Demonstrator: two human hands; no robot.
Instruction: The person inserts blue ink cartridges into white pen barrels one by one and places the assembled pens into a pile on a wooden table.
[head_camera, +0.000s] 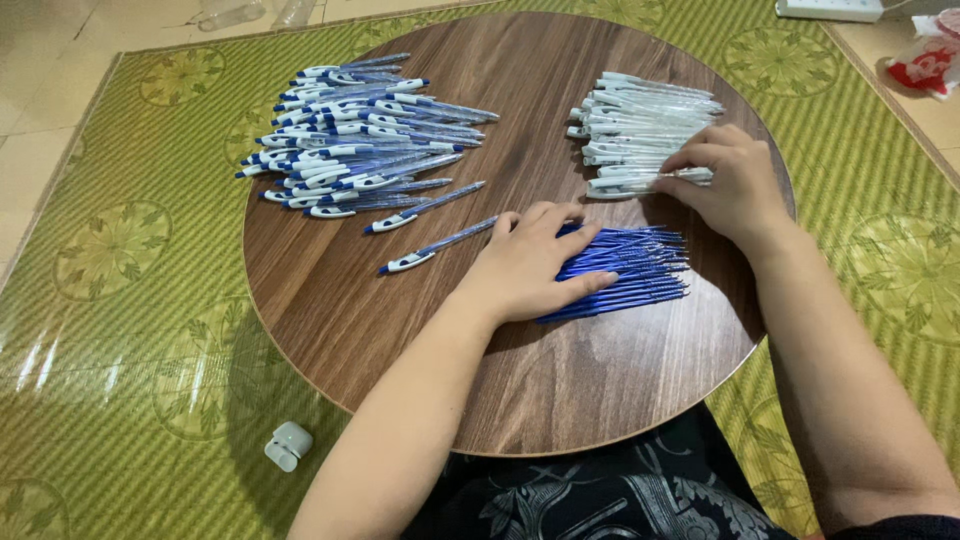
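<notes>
Two bare hands work over a round wooden table (330, 300) seen from above. The left hand (535, 265) lies palm down, fingers spread and nearly flat, on a bundle of thin blue pen refills (640, 270) near the table's right edge; the refills stick out to the right from under its fingers. The right hand (730, 180) rests further back by the right edge, fingers curled loosely on the nearest of a pile of clear pen barrels (640, 125); whether it actually grips one cannot be told. Across the table, toward the far left edge, lies a large heap of assembled blue-and-white pens (350, 140). One single assembled pen (435, 247) lies alone near the table's middle, just left of the left hand's fingertips. The table stands on a green patterned mat (110, 250).
</notes>
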